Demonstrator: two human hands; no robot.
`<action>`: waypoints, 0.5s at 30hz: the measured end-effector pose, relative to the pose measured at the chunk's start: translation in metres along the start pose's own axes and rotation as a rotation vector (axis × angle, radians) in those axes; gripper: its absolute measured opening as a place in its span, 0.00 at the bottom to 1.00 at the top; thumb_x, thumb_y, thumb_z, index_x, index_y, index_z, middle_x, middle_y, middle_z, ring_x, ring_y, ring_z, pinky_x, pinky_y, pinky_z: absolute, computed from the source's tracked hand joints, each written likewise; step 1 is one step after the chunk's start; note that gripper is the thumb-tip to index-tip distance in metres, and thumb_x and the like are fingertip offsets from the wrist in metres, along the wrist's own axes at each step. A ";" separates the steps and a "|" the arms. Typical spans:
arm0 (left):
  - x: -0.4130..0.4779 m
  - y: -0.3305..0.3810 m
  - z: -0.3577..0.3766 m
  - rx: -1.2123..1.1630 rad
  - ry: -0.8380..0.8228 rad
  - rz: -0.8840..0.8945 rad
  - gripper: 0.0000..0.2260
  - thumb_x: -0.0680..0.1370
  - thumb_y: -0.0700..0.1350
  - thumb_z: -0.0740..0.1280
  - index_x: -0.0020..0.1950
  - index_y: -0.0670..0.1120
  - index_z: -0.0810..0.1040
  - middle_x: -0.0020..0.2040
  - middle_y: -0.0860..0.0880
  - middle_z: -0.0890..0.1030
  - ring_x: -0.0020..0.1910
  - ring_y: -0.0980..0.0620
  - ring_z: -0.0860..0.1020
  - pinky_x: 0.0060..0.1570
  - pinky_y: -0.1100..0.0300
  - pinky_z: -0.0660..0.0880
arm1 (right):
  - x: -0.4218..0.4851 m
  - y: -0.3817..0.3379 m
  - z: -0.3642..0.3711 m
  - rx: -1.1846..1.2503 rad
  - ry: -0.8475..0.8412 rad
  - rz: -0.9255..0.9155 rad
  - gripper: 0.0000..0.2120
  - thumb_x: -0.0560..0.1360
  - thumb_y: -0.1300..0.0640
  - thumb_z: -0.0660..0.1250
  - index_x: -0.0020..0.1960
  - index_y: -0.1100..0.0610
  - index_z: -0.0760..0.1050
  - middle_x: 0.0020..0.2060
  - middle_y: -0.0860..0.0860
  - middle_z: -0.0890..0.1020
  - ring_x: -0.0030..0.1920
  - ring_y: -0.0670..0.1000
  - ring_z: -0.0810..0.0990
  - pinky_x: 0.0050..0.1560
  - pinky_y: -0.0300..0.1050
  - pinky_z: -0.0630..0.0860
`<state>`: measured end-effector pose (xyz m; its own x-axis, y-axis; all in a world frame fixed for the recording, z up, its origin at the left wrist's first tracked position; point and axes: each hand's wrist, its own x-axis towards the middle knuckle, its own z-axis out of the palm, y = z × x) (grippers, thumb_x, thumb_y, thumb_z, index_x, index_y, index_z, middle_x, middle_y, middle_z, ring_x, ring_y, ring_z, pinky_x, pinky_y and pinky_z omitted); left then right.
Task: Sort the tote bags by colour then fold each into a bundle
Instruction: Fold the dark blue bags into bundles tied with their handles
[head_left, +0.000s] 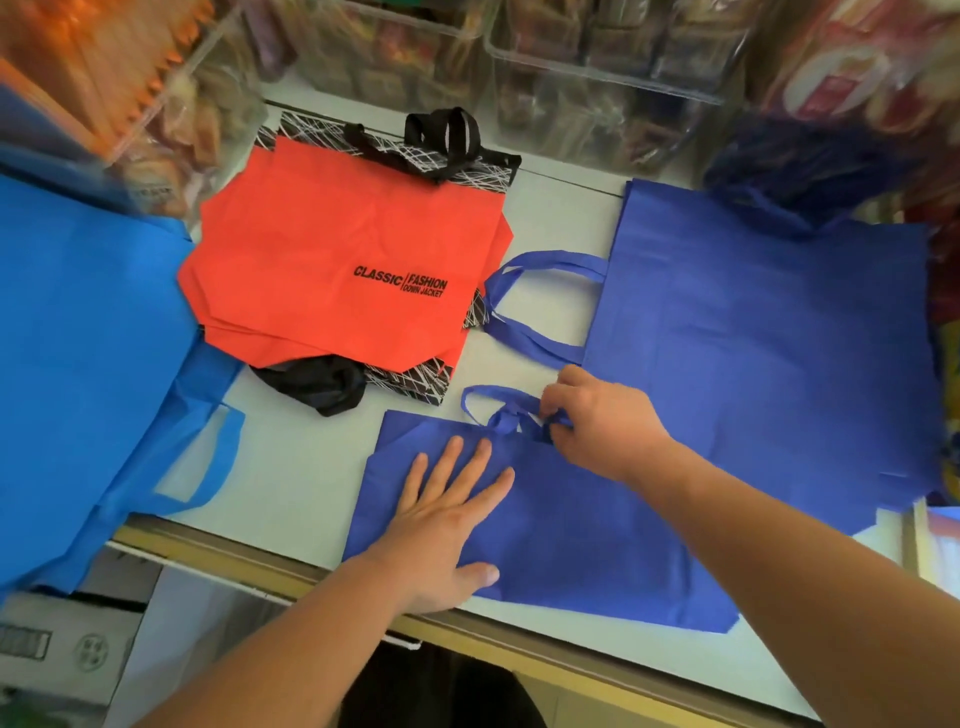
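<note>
Bag (571, 530) lay on table (291, 467): left hand (447, 514) pressed flat, fingers spread; right hand (597, 421) pinched its handle (498, 410).

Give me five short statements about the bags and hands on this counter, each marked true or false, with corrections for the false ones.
1. The left hand lies flat on the dark blue bag. True.
2. The right hand pinches that bag's handle. True.
3. The orange bag has no print. False: it reads CLASSIC FASHION DOWN JACKET.
4. The light blue bag lies on the right. False: it lies on the left, hanging over the counter edge.
5. The patterned black bag lies on top of the orange bag. False: it lies underneath.
</note>
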<state>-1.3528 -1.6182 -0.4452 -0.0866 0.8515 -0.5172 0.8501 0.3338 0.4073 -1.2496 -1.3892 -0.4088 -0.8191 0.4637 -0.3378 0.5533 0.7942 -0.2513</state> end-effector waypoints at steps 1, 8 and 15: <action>-0.001 -0.001 0.000 0.000 0.006 0.004 0.45 0.77 0.64 0.65 0.80 0.65 0.33 0.75 0.61 0.21 0.73 0.55 0.18 0.76 0.46 0.27 | 0.003 -0.001 -0.004 0.080 0.044 0.077 0.05 0.78 0.53 0.63 0.53 0.49 0.74 0.49 0.46 0.77 0.42 0.57 0.79 0.40 0.49 0.75; -0.004 -0.001 -0.007 0.017 0.016 -0.002 0.50 0.71 0.70 0.67 0.80 0.68 0.35 0.76 0.63 0.23 0.74 0.57 0.20 0.77 0.50 0.29 | 0.018 0.031 -0.033 1.252 0.301 0.831 0.11 0.74 0.71 0.64 0.48 0.57 0.70 0.42 0.58 0.73 0.32 0.56 0.74 0.27 0.43 0.77; -0.002 0.001 -0.006 0.051 -0.001 -0.020 0.52 0.68 0.73 0.66 0.80 0.67 0.34 0.77 0.60 0.22 0.74 0.55 0.20 0.78 0.44 0.32 | -0.057 0.003 -0.013 0.702 0.481 0.482 0.15 0.78 0.60 0.67 0.63 0.48 0.74 0.61 0.46 0.72 0.42 0.47 0.79 0.36 0.47 0.78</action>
<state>-1.3549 -1.6168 -0.4395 -0.1036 0.8445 -0.5254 0.8738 0.3297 0.3575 -1.2028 -1.4082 -0.3781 -0.3698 0.9117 -0.1791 0.6817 0.1352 -0.7191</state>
